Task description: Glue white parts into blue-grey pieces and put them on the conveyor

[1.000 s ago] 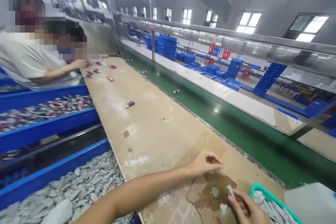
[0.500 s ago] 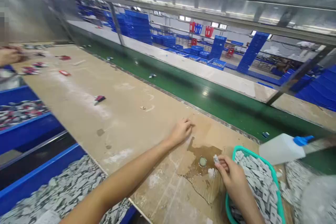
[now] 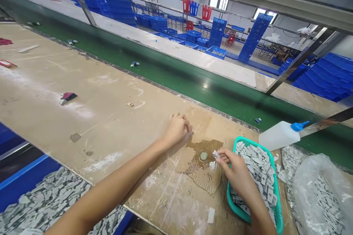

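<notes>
Pinching a small pale piece (image 3: 216, 154) beside the round disc (image 3: 203, 156)

Your right hand (image 3: 234, 165) is closed to a pinch, with the small pale piece held between thumb and fingertips. One end of it sticks out from your grip toward the round disc, which lies near it, to its left, in a dark wet patch (image 3: 216, 144) on the bench (image 3: 132, 128). A white scrap (image 3: 212, 165) sits just below the piece, by your thumb.

Your left hand (image 3: 178, 128) is at the far side of that patch, nearer the bench's far edge than its near edge. Its fingers curl inward and hide the palm, so you cannot tell whether it has hold of anything.

Your right forearm passes over a green basket (image 3: 229, 191) heaped with similar pale pieces (image 3: 256, 159). Just past the basket, at the bench's far edge, is a white bottle (image 3: 278, 136) with a blue cap (image 3: 297, 127). Along the bench's near edge, a blue bin (image 3: 22, 170) holds many grey pieces (image 3: 46, 198).
</notes>
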Available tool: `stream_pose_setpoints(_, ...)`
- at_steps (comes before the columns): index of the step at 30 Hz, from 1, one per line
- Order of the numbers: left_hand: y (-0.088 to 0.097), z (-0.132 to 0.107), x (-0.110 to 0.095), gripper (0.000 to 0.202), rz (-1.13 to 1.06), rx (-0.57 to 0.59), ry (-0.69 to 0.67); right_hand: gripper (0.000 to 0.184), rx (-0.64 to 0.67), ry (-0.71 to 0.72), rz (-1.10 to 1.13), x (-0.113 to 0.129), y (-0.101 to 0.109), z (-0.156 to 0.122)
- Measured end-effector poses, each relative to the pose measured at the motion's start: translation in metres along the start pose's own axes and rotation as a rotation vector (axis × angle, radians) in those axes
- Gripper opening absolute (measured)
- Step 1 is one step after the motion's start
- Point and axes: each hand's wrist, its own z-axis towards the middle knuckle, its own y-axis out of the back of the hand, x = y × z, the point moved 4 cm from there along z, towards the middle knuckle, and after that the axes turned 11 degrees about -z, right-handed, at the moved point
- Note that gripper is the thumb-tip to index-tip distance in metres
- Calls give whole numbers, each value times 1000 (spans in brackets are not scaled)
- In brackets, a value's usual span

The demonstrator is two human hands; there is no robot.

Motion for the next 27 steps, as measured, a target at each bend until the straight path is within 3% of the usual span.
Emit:
stream_pose_setpoints(6,-11,-5,-3,26,55,98,87,21,38,-11,-48,1,-1,-2)
stream_pose_setpoints(13,-12,-6,-2,34,3,142,188,20,101,-28,-53,7,0,-2)
stream_pose_setpoints(27,-10,0,2,36,-24,150,198,18,36,25,-117,11,-1,-1)
